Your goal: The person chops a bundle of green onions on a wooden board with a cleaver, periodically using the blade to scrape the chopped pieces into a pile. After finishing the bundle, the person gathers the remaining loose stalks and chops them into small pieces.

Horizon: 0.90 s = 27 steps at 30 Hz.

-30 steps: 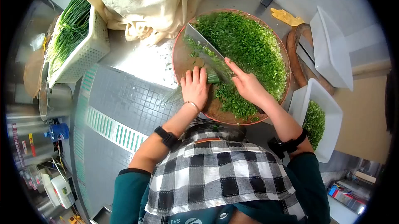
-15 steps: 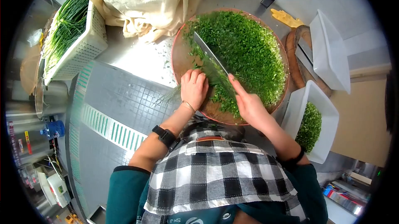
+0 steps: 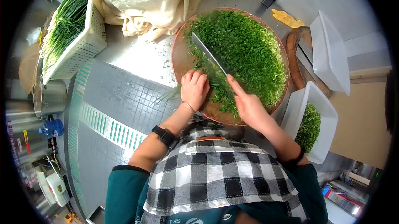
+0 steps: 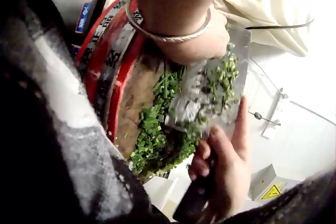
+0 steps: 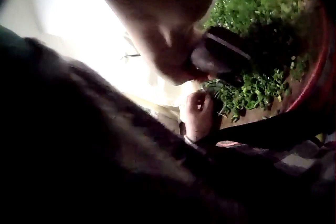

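Note:
On a round wooden chopping board with a red rim lies a wide heap of chopped green onions. My left hand, with a bangle at the wrist, holds down a bunch of uncut green onions with bent fingers. Their thin leaves trail out left past the board's edge. My right hand grips a cleaver by its black handle, index finger laid along the blade. That broad blade stands just right of the left fingers, with green bits stuck to its side in the left wrist view.
A white basket of whole green onions stands at left. Cream cloth lies behind the board. At right are a white tub with chopped greens, another white tub, a second wooden board with a knife, and a yellow glove.
My left fingers, stretched flat a second ago, are now bent over the bunch. The right hand and cleaver shifted slightly toward me; since half a second ago little has moved.

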{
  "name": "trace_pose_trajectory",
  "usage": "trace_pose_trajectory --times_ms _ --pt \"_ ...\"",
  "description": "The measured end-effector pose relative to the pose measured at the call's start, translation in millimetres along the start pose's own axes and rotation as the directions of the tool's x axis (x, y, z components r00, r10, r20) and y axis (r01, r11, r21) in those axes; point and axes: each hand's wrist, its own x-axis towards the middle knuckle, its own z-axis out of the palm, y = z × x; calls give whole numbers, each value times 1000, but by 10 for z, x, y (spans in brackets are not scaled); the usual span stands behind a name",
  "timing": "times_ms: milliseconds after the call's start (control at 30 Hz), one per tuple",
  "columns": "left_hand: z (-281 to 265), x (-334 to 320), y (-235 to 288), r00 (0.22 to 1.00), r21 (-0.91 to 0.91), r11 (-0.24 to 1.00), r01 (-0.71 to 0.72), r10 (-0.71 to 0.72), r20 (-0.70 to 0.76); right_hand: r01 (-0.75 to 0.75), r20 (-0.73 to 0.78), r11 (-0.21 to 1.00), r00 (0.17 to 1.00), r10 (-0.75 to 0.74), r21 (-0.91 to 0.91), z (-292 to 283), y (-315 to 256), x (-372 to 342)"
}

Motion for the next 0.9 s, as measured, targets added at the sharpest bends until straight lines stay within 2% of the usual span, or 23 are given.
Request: trace_pose_trajectory --times_ms 33,100,200,267,333,367,400,433,467,500,533,567,667,700,767,800,833,900 --pt "-6 -1 6 1000 2 1000 0 0 3 -1 0 1000 1000 1 1 44 -31 110" --pt "-15 14 16 1000 3 1000 -2 2 4 -137 59 982 988 145 -130 110 -97 324" --pt "-61 7 12 998 -4 999 -45 45 -33 -80 -1 991 997 80 -111 180 -24 372" --pt "-90 7 14 998 -95 995 -17 11 -65 -55 -33 994 998 52 -99 191 45 352" --pt "-193 84 90 994 -127 992 22 -36 -107 20 -69 998 997 -16 55 229 132 290" --pt "-230 107 112 986 -162 985 61 -85 -147 22 -69 998 997 -18 57 235 150 274" --pt "-170 91 73 978 -228 965 131 -163 -130 -21 -37 978 999 30 208 235 161 261" --pt "-133 63 29 978 -228 965 131 -163 -130 -68 2 934 997 72 352 227 164 251" --pt "-109 27 -24 992 -176 982 67 -84 -92 -69 2 934 997 73 352 190 151 236" --pt "-111 20 -42 999 -125 992 0 -7 -50 -111 15 967 994 110 228 113 90 225" --pt "-111 4 -36 999 -130 991 -7 0 -53 -149 23 984 989 147 100 42 31 222" --pt "-109 5 -49 998 -127 992 -8 1 -57 -144 22 985 990 143 99 7 -6 198" --pt "-135 3 -21 995 -67 996 -59 53 -90 118 -135 972 987 -92 201 -64 -159 -45" --pt "-109 -7 -21 995 -71 996 -49 43 -90 114 -134 973 987 -89 199 -50 -169 -88" --pt "-70 -12 -26 995 -77 996 -42 35 -91 244 -229 951 953 -199 188 -11 -185 -131" --pt "-59 -15 -25 996 -84 996 -32 26 -81 115 -140 972 986 -88 203 72 -117 -127" --pt "-47 -29 -21 997 -92 996 -23 16 -69 84 -123 987 990 -68 136 228 -25 4" --pt "-17 -47 -26 998 -97 995 -24 17 -65 -40 -75 993 996 48 115 310 16 166"
